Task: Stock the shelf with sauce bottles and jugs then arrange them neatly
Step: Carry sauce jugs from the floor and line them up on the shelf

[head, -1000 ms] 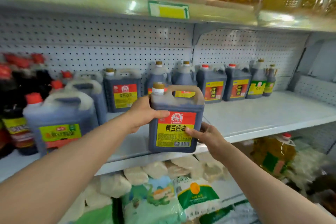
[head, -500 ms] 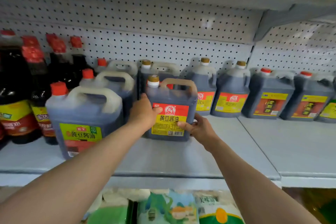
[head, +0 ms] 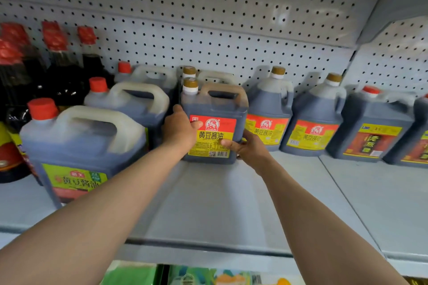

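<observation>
The soy sauce jug [head: 214,122] stands on the shelf [head: 220,203], mid-depth, in front of a matching jug. Your left hand [head: 179,129] and right hand [head: 246,150] grasp its sides. Push crookedly and it could knock the neighbouring jug [head: 268,111] out of line.

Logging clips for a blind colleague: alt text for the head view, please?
Both hands, left hand and right hand, grip a soy sauce jug standing on a grey shelf, among similar jugs against a pegboard back.
</observation>
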Demonstrator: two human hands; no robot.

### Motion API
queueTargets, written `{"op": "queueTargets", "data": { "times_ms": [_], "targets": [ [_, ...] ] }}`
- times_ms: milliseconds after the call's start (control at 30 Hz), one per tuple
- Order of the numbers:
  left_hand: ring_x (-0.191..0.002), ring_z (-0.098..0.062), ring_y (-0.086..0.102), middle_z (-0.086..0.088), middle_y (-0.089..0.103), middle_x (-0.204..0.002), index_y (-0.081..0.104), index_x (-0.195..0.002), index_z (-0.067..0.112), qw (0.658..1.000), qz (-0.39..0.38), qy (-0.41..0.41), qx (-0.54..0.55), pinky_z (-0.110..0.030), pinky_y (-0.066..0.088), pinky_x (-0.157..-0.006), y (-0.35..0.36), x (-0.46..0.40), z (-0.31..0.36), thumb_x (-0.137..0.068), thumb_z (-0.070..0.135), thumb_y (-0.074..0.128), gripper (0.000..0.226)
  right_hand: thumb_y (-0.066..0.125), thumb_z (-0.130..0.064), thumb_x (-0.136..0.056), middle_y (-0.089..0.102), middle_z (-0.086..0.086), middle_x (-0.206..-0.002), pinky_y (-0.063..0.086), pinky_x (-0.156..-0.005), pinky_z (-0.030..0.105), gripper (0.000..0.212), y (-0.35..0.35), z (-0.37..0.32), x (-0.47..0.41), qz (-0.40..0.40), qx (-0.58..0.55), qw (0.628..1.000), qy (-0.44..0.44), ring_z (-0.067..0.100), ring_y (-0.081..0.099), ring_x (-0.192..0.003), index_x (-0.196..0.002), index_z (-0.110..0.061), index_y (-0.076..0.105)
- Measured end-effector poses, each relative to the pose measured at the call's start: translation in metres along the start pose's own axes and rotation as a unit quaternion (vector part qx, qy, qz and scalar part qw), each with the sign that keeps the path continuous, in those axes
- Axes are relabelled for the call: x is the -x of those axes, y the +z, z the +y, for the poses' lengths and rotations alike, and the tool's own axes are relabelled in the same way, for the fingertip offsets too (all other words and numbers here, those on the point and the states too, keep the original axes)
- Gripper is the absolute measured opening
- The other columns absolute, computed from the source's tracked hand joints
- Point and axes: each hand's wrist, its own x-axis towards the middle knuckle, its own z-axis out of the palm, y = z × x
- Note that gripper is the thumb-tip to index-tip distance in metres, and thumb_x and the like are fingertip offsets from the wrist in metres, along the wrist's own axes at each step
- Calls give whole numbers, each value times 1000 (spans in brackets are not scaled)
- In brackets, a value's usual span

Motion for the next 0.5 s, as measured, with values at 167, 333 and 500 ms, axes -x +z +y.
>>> {"op": "queueTargets", "data": {
  "times_ms": [167, 333, 500],
  "targets": [
    [-113, -36, 61, -16, 63, -124, 47, -120, 7, 1000, 5, -3, 6, -36, 42, -77, 2, -2, 0, -94, 28, 67, 40, 79, -18, -86, 69, -14, -101, 49, -56, 8, 44, 1, 5, -6, 0, -1, 1000, -1, -6, 66, -80, -125, -17, 59],
    [-113, -34, 62, -13, 63, -124, 47, -120, 9, 1000, 0, -8, 22, -36, 46, -79, 4, -3, -1, -94, 27, 66, 37, 77, -21, -87, 67, -16, -102, 51, -59, 11, 44, 3, 5, -7, 1, 8, 1000, 7, -2, 65, -85, -125, -19, 56],
    [-113, -38, 60, -18, 62, -125, 48, -121, 4, 1000, -17, -4, 24, -45, 52, -91, -1, 0, -3, -94, 30, 66, 41, 78, -26, -87, 67, -12, -105, 52, -72, 23, 48, 5, -7, 5, 10, 30, 999, 29, 9, 66, -95, -129, -16, 57]
  ]
}}
